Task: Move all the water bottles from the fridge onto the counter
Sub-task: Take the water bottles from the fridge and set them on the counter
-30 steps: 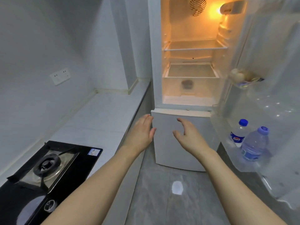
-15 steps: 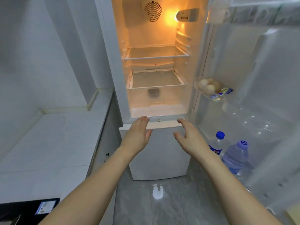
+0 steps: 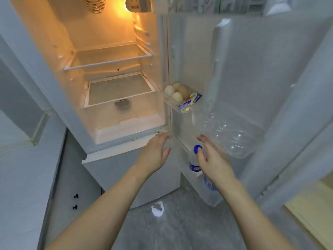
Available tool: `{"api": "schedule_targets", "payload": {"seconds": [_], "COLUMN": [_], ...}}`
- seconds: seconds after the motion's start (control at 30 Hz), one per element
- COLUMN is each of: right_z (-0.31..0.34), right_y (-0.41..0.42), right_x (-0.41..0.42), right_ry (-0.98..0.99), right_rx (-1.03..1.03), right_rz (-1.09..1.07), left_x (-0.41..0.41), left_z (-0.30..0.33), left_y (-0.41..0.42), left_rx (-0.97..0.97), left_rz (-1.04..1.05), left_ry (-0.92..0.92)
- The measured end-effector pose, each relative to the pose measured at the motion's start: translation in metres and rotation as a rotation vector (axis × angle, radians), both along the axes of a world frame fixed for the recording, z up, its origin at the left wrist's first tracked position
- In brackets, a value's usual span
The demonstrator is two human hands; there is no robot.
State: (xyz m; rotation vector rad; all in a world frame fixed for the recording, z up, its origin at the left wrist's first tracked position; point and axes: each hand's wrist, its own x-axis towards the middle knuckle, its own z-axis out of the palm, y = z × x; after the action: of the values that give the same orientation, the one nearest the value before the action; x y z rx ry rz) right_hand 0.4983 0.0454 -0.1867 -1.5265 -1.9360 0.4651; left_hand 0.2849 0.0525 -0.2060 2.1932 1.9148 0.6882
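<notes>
Warm orange glow from the fridge lamp point(image 3: 137, 4) at twelve o'clock, cool dim elsewhere, soft blur, edges bending wide-angle.

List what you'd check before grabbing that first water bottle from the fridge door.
1. Fridge door swung open: ok.
2. Blue-capped bottle within reach in the bottom door shelf: ok.
3. Right hand free, fingers straight, right beside the bottle: ok.
4. Left hand free to take the second bottle: ok.
5. Second bottle clear to lift: cannot tell, the right forearm hides most of it.
6. Counter has bare space: ok.
</notes>
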Motion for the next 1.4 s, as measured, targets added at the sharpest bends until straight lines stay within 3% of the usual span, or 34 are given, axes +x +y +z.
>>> {"api": "schedule_targets", "payload": {"seconds": [0.13,0.23,0.43,0.77,0.87,1.1,1.27,1.4], "right_z": [-0.021,-0.038,-0.052,-0.078,-0.079,-0.050,-0.034,-0.022], "right_y": [0.003,0.002,-0.008,0.007,0.010,0.008,0.005,0.006], "right_x": [0.015,0.019,0.028,0.031,0.031,0.011,-0.022,-0.058], "right_ry": [0.010,0.281,0.644,0.744,0.779,0.891,0.786,0.675], "right_rx": [-0.049,-0.073,-0.130,-0.084,-0.067,0.024,0.178,0.387], "right_rz": [-0.120,-0.240,-0.167,-0.184,-0.198,-0.126,-0.046,0.097], "left_x": [0.029,0.045,0.064,0.088,0.086,0.049,0.013,-0.018], "left_z": [-0.003,-0.004,-0.014,-0.028,-0.032,-0.022,-0.005,0.006], "left_y": [0.022,0.033,0.042,0.047,0.044,0.027,0.002,-0.033], "left_rx": [-0.030,-0.077,-0.250,-0.383,-0.336,-0.052,0.131,0.222], "left_rz": [-0.088,-0.135,-0.183,-0.150,-0.144,0.138,0.305,0.423], "left_ry": [-0.031,-0.035,-0.063,-0.208,-0.215,-0.525,-0.648,-0.644]}}
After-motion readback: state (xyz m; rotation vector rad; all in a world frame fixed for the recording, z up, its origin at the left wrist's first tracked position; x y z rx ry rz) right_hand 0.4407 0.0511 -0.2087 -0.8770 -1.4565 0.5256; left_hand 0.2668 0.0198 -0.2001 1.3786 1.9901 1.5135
